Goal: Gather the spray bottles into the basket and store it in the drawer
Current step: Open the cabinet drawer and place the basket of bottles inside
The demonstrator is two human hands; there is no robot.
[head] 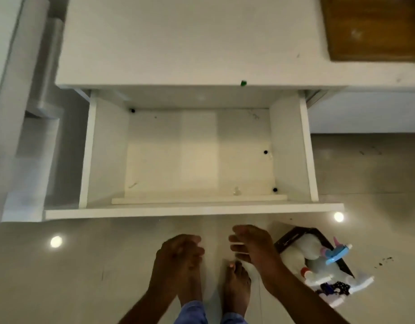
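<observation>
A white drawer (pixel 192 210) stands pulled out below me, with nothing large inside. On the floor at the lower right sits a dark basket (pixel 293 237) holding white spray bottles (pixel 307 247); one has a blue and pink trigger head (pixel 336 252). My left hand (pixel 178 253) hovers in front of the drawer's front panel with curled fingers and holds nothing. My right hand (pixel 251 244) hangs beside it, just left of the basket, fingers loosely bent and apart, nothing in it. Neither hand touches the drawer or the basket.
My bare feet (pixel 237 281) stand on the glossy tiled floor under my hands. A white cabinet top (pixel 178 43) runs above the drawer, with a brown wooden panel (pixel 375 26) at the far right. A metal pipe (pixel 50 66) rises left of the cabinet.
</observation>
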